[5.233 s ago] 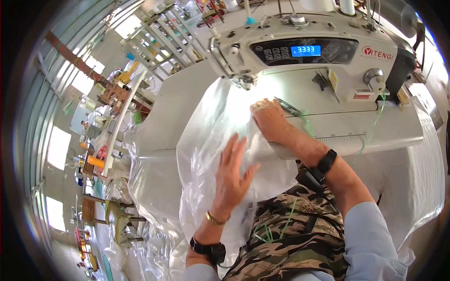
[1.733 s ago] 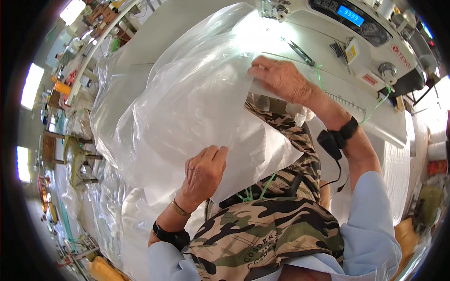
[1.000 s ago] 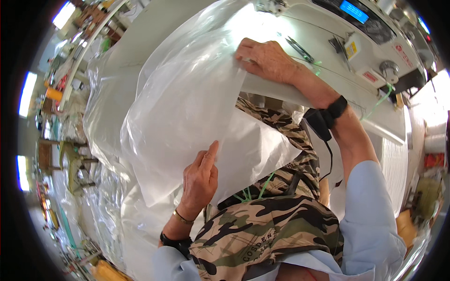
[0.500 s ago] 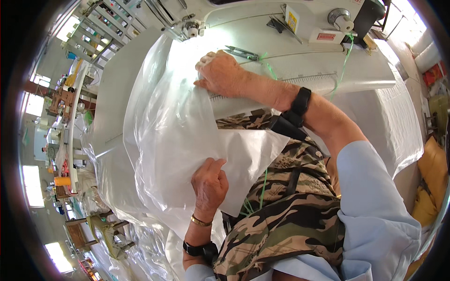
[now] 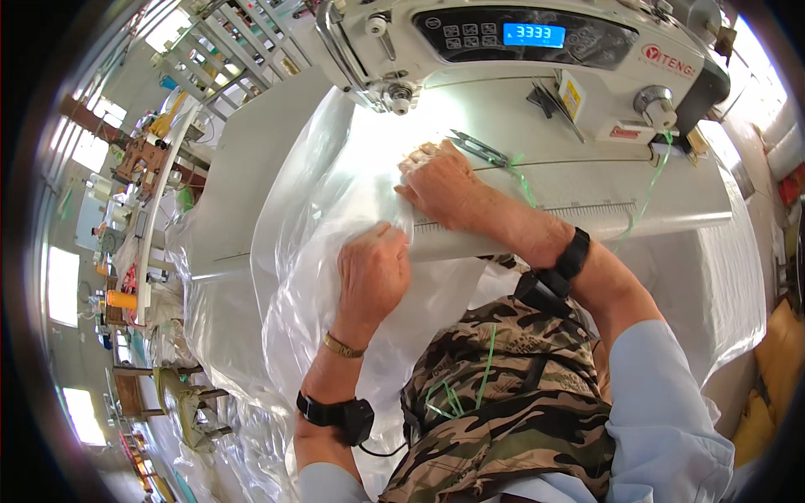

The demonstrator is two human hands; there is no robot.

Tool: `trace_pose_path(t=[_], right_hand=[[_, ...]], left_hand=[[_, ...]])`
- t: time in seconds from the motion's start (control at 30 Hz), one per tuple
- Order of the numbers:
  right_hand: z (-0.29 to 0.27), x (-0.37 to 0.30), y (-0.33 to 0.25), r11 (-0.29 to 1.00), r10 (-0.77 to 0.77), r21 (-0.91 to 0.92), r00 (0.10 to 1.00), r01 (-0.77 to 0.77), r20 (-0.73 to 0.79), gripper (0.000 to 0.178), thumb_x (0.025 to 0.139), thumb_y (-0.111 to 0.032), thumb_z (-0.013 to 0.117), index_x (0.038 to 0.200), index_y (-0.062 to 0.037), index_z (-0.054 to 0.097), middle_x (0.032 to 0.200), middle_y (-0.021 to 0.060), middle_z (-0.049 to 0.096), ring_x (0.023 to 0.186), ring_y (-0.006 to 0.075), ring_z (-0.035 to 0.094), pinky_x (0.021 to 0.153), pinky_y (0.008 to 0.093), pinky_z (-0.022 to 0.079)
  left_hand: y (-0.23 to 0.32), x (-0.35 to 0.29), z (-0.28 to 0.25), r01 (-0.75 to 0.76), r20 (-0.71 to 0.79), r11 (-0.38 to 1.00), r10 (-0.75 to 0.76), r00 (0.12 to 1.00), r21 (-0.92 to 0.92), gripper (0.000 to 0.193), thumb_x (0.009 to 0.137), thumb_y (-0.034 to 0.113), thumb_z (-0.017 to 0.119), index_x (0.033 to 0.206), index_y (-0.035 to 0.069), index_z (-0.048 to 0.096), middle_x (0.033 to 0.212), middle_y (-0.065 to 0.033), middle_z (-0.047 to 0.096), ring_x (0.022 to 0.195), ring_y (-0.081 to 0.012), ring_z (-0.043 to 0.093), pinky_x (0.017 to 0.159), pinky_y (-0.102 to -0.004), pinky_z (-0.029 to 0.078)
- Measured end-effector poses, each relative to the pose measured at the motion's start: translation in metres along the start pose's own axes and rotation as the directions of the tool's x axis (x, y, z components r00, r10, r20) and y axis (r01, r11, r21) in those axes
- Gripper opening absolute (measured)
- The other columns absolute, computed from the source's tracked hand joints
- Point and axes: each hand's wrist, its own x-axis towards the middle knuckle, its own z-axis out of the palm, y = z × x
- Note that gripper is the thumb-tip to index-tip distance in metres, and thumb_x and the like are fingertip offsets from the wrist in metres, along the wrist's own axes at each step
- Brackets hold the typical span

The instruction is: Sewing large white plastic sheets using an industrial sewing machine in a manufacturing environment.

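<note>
A large sheet of clear plastic film (image 5: 293, 226) lies over the left of the sewing table and hangs down its front. My left hand (image 5: 375, 270) is closed on the film near the table's front edge, its fingertips mostly hidden under the knuckles. Farther in, my right hand (image 5: 444, 184) pinches the film's right edge with bent fingers, just in front of the sewing machine's needle area. The white sewing machine (image 5: 402, 99) stands across the back, its lamp glaring on the film. Right beside my right hand's fingers lie small thread snips (image 5: 480, 149).
A ruler scale (image 5: 587, 210) runs along the table's front edge. Green thread (image 5: 650, 189) hangs from the machine's right end, and loose green bits lie on my camouflage apron (image 5: 503, 377). Tweezers (image 5: 570, 115) lie at the back. A cluttered bench (image 5: 159, 201) stands left.
My left hand has moved up and forward with the film, closer to my right hand. The film's corner has left my lap. The view has tilted up, showing more of the machine.
</note>
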Motion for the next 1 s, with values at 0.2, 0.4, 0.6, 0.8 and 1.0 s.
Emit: trace_pose_path(t=[0.2, 0.4, 0.6, 0.8, 1.0], right_hand=[[-0.012, 0.008, -0.004, 0.993, 0.028, -0.119, 0.972, 0.0, 0.232, 0.023, 0.085, -0.014, 0.057, 0.102, -0.0017, 0.065, 0.103, 0.0138, 0.066, 0.108, 0.0279, 0.058, 0.095, 0.0453, 0.041], [-0.012, 0.011, 0.004, 0.991, 0.102, 0.072, 0.983, -0.114, 0.154, 0.03, 0.08, -0.009, 0.057, 0.109, -0.0041, 0.064, 0.111, 0.0118, 0.063, 0.113, 0.0272, 0.055, 0.099, 0.0457, 0.038], [-0.008, 0.011, -0.004, 0.988, 0.143, 0.044, 0.984, -0.148, 0.111, 0.031, 0.083, -0.012, 0.055, 0.112, -0.0051, 0.063, 0.111, 0.0105, 0.063, 0.112, 0.0266, 0.054, 0.099, 0.046, 0.038], [0.009, 0.011, 0.009, 0.965, 0.12, 0.225, 0.99, -0.135, 0.077, 0.024, 0.085, -0.017, 0.056, 0.107, -0.0078, 0.063, 0.104, 0.0072, 0.064, 0.107, 0.0239, 0.057, 0.094, 0.046, 0.042], [0.03, 0.016, 0.021, 0.974, 0.025, -0.22, 0.992, -0.053, -0.126, 0.018, 0.084, -0.012, 0.055, 0.1, -0.0117, 0.063, 0.099, 0.0027, 0.064, 0.101, 0.0184, 0.059, 0.086, 0.0389, 0.046]], left_hand=[[-0.018, 0.042, 0.009, 0.09, 0.037, 0.975, -0.099, 0.994, 0.202, 0.011, 0.079, 0.005, 0.054, 0.074, 0.001, 0.062, 0.073, -0.0172, 0.061, 0.073, -0.0355, 0.063, 0.07, -0.0448, 0.048], [-0.034, 0.086, 0.032, 0.167, -0.017, 0.957, -0.168, 0.986, 0.236, 0.016, 0.082, 0.009, 0.053, 0.075, 0.001, 0.064, 0.077, -0.0179, 0.064, 0.077, -0.0351, 0.064, 0.072, -0.0464, 0.048], [-0.023, 0.074, 0.006, 0.094, -0.007, 0.956, -0.096, 0.995, 0.277, 0.021, 0.086, 0.01, 0.055, 0.101, 0.003, 0.068, 0.104, -0.0164, 0.065, 0.093, -0.0333, 0.063, 0.082, -0.0436, 0.051], [0.109, 0.044, -0.142, -0.382, -0.347, 0.648, 0.189, 0.919, -0.659, 0.026, 0.086, 0.013, 0.064, 0.103, -0.006, 0.063, 0.095, -0.0184, 0.068, 0.082, -0.0304, 0.066, 0.068, -0.037, 0.053], [0.155, 0.017, -0.164, -0.631, -0.492, 0.198, 0.47, 0.733, -0.75, 0.026, 0.086, 0.013, 0.064, 0.103, -0.006, 0.063, 0.096, -0.0186, 0.068, 0.082, -0.0307, 0.066, 0.069, -0.0372, 0.053]])
